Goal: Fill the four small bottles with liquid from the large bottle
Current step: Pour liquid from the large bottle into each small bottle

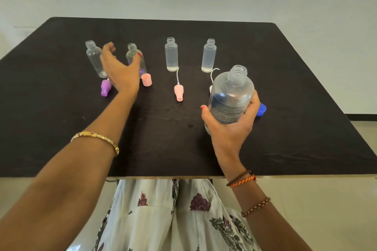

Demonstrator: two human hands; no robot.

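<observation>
Standing uncapped in a row across the far half of a dark table (306,108), four small clear bottles wait to be filled, their tops lying in front so the necks stay open. The far-left bottle (94,58) has a purple spray top (106,87) before it. The left hand (120,67) reaches between it and the second bottle (135,57), fingers spread and loosely curved, thumb touching the second bottle, seemingly about to steady it; it is not yet gripped. A pink cap (146,79) lies just beside it. The third bottle (171,54) and fourth bottle (208,55) look nearly full, a pink pump top (178,92) lying near the third. Nearer on the right, the right hand (230,126) wraps around the open large bottle (230,96), held upright, ready to pour. A blue cap (261,110) peeks out behind.
</observation>
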